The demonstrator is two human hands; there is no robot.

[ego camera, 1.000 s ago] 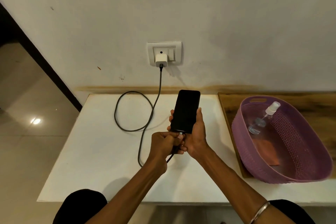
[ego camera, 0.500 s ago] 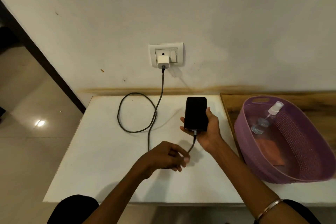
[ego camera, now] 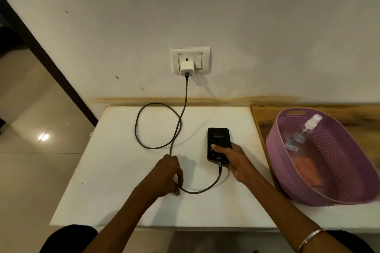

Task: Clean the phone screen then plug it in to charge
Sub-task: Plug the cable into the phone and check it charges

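While the right hand (ego camera: 232, 160) grips the phone (ego camera: 218, 141) mid-table, left fingers (ego camera: 174, 183) curl round the cable (ego camera: 186, 96).

Both our forearms reach forward and slightly inward from the lower edge of the view. Our left hand (ego camera: 167, 174) is lowered, knuckles up, fingers curled under and closed around the cable (ego camera: 202, 190); the thumb tip points down and to the right. Our right hand (ego camera: 233, 159) sits further forward, palm turned left, thumb lying across the lower face of the phone (ego camera: 218, 141) and fingers wrapped behind it, hidden from us. Right wrist straight; a metal bangle (ego camera: 310, 239) circles the right forearm near the frame edge.
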